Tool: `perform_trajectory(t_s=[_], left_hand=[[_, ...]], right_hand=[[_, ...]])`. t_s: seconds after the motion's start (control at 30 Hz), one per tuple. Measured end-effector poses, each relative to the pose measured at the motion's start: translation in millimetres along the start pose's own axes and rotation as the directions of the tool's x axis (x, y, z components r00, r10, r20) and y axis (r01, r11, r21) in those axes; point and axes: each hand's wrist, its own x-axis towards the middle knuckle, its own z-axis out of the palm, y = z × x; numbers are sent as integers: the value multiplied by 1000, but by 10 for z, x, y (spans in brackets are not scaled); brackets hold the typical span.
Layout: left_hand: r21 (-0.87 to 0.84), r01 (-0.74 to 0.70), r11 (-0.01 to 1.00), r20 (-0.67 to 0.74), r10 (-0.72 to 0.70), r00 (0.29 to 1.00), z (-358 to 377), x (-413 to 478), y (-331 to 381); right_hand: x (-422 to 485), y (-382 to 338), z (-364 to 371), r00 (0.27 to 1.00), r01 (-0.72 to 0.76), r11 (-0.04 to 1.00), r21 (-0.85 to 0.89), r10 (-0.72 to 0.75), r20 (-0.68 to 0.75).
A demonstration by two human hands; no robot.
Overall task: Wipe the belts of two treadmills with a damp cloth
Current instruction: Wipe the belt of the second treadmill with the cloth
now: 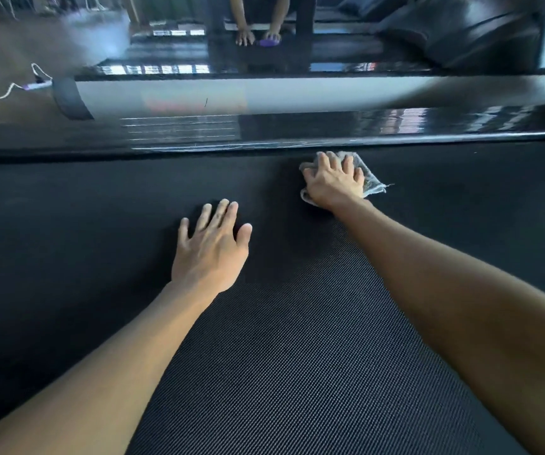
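A black textured treadmill belt (297,339) fills the lower part of the head view. My right hand (333,180) presses a grey damp cloth (371,180) flat on the belt near its far edge, fingers spread over it. My left hand (210,247) rests flat on the belt with straight, spread fingers, to the left of the cloth and nearer to me. Most of the cloth is hidden under my right hand.
A glossy black side rail (264,133) runs along the far edge of the belt. Beyond it a mirror (264,34) reflects two hands and a purple cloth. A white power strip and cable (33,85) lie on the floor at far left.
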Motion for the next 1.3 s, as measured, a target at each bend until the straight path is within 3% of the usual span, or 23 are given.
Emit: perform_trajectory(t_s=[0.13, 0.27, 0.33, 0.43, 0.57, 0.67, 0.77, 0.9, 1.0, 1.1, 1.2, 1.3], left_hand=[[-17, 10, 1000, -12, -10, 1000, -24, 0, 11], [-18, 18, 1000, -20, -18, 1000, -32, -17, 35], [-17, 16, 1000, -16, -16, 1000, -37, -10, 31], [-15, 12, 1000, -21, -12, 1000, -22, -19, 35], [-23, 6, 1000, -19, -6, 1000, -25, -21, 28], [-18, 4, 1000, -14, -4, 1000, -25, -33, 39], [-17, 2, 1000, -32, -3, 999, -28, -10, 18], [-25, 3, 1000, -33, -4, 999, -29, -29, 31], [-25, 5, 1000, -31, -6, 1000, -14, -10, 37], [-7, 17, 1000, -27, -17, 999, 1, -1, 25], [-27, 15, 1000, -12, -15, 1000, 0, -7, 11], [-69, 17, 997, -11, -18, 1000, -12, -8, 24]], right_hand=[[-114, -291, 103, 972, 234, 972, -3, -234, 23], [-689, 197, -41, 853, 519, 853, 61, -521, 39], [-772, 505, -161, 814, 573, 808, 137, -580, 13], [-365, 656, -209, 897, 442, 882, 163, -437, -67], [205, 174, 16, 981, 144, 990, -13, -144, -130], [331, -401, 198, 981, 166, 986, -25, -168, -100], [36, -827, 342, 907, 420, 908, -1, -419, -27], [-407, -383, 229, 824, 564, 813, 145, -565, -40], [-353, 170, 8, 878, 479, 864, 154, -476, -55], [-34, 289, -59, 954, 281, 958, 56, -273, -119], [275, -48, 43, 983, 120, 993, -7, -120, -141], [304, -539, 185, 980, 169, 985, -39, -172, -101]])
